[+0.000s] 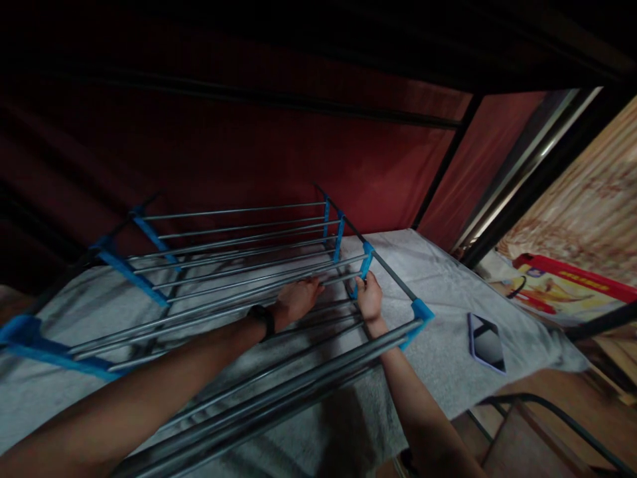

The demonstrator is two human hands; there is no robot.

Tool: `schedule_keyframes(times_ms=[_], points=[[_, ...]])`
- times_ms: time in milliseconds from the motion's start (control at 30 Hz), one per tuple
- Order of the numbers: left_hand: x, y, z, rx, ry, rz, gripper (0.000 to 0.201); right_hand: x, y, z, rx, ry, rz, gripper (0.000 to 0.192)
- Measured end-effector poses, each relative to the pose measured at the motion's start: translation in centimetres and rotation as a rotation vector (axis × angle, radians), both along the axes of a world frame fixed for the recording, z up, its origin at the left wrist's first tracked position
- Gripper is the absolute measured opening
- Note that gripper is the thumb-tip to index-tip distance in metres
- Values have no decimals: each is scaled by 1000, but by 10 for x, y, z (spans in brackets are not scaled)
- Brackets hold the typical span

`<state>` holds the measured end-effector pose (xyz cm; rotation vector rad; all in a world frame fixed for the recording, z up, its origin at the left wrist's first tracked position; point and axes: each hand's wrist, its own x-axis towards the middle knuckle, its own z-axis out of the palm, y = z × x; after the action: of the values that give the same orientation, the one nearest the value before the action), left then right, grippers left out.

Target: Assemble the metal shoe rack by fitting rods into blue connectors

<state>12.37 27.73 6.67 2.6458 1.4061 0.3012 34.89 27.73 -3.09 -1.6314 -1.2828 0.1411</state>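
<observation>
A metal rack (233,265) of grey rods with blue plastic side brackets lies on its side on a grey-white towel (438,279). My left hand (297,300) reaches over the nearer rods and grips one grey rod near its right end. A dark band is on that wrist. My right hand (369,299) comes up between the rods and is closed around a blue bracket (365,265) at the rack's right side, next to the left hand.
A phone (486,342) lies screen-up on the towel to the right. Dark red cloth walls (298,146) close in behind and above. A red-edged printed mat (562,289) and a dark curved chair frame (547,411) sit at right.
</observation>
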Motion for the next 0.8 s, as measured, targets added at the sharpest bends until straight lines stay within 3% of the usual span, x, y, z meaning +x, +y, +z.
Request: schedule_keyframes(times_ms=[167,333,433,533,633,700,800], points=[[-16,-17,1,65,113,-13,48,4,0,-3,-3,-19,-13,36],[-60,-36,0,102,221,-100,63,9,2,-9,-54,-61,-40,38],[-89,-49,9,93,239,-174,63,10,3,-9,-74,-69,-63,38],[-117,-65,33,24,277,-285,58,8,3,-10,-97,-58,-62,40],[-149,-80,70,-108,252,-343,43,7,-7,-18,-46,-40,-19,53],[-176,-89,95,-122,170,-235,32,5,-28,-31,-7,-36,10,65],[-225,-96,127,56,6,114,35,0,-85,-55,-52,-11,135,64]])
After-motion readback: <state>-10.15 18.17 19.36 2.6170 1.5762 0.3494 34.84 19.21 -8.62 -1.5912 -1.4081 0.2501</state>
